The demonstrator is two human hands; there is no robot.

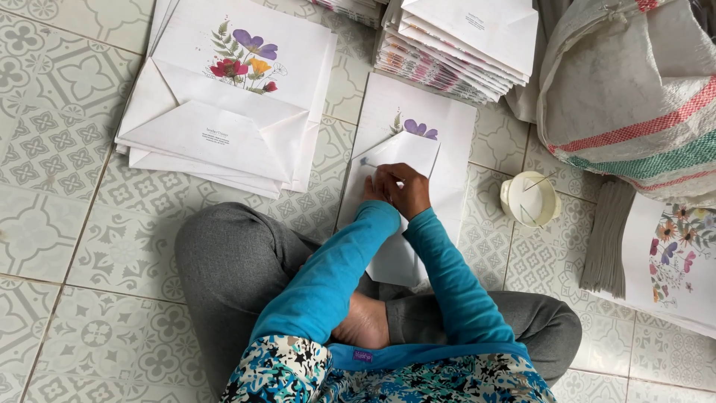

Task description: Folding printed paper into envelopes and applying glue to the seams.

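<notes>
A white paper bag with a flower print [429, 130] lies flat on the tiled floor in front of my crossed legs, its bottom flap folded up. My right hand [406, 186] rests on the folded flap, fingers closed around what looks like a thin glue stick or brush whose tip [367, 161] touches the paper. My left hand [371, 188] is pressed beside it on the flap, mostly hidden behind the right hand. Both arms wear blue sleeves.
A pile of finished flowered bags [224, 97] lies at the left. More stacked bags [455, 41] sit at the top. A small white glue cup [529, 200] stands to the right, next to a stack of flat printed sheets [664, 254] and a woven sack [634, 82].
</notes>
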